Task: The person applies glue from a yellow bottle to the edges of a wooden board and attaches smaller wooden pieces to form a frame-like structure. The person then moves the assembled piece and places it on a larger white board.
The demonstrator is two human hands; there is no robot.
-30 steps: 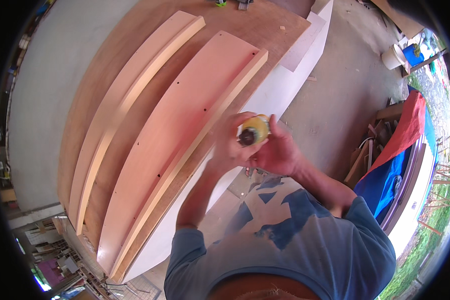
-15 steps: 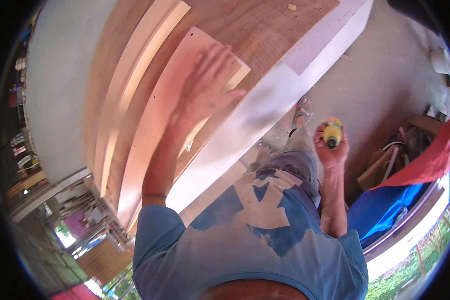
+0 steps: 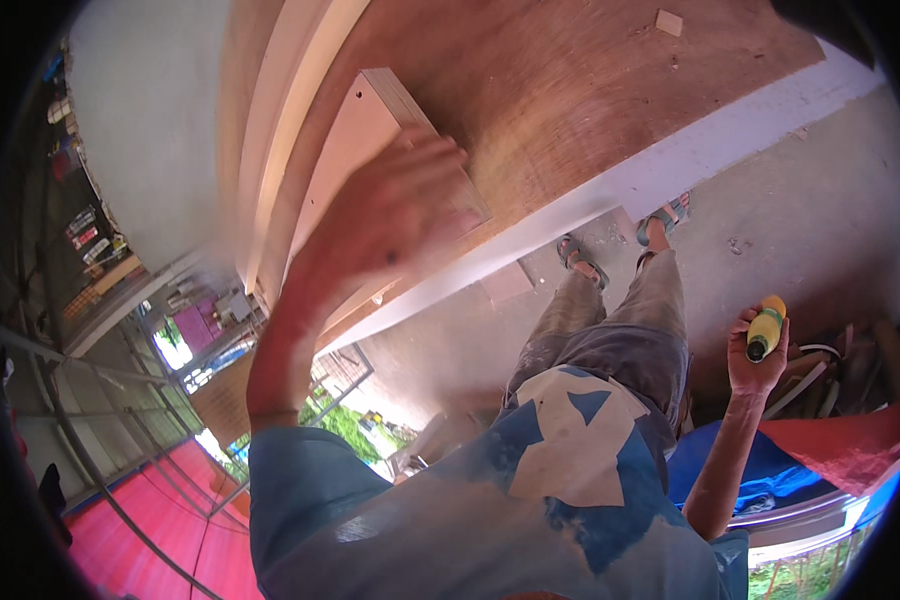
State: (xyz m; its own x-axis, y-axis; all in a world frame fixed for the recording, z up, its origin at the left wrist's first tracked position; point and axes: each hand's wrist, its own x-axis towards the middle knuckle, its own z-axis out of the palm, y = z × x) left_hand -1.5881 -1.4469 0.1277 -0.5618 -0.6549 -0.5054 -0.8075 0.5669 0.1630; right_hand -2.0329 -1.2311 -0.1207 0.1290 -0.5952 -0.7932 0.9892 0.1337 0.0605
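Note:
A pale wooden board (image 3: 342, 147) with small holes near its edge lies on a broad brown wooden panel (image 3: 570, 110). Its end, facing away from me, shows a thick, layered edge. My left hand (image 3: 405, 195) is over the board near that end. Motion smears its fingers, so whether they grip the board or only pass over it does not show. Held low at my right side, away from the panel, is my right hand (image 3: 758, 368). Its fingers are wrapped round a small yellow bottle (image 3: 768, 328) with a dark tip pointing back toward me.
Long curved wooden strips (image 3: 288, 130) lie left of the board. A small wood scrap (image 3: 669, 22) rests on the panel's far part. The panel's white side (image 3: 730, 140) drops to the concrete floor beside my feet. Blue and red sheeting (image 3: 840, 440) and wood pieces are at right.
The view has swung, so the panel and my body appear shifted. My left hand stays by the board's end, now more blurred. The board's end face has come into sight. The bottle remains in my right hand.

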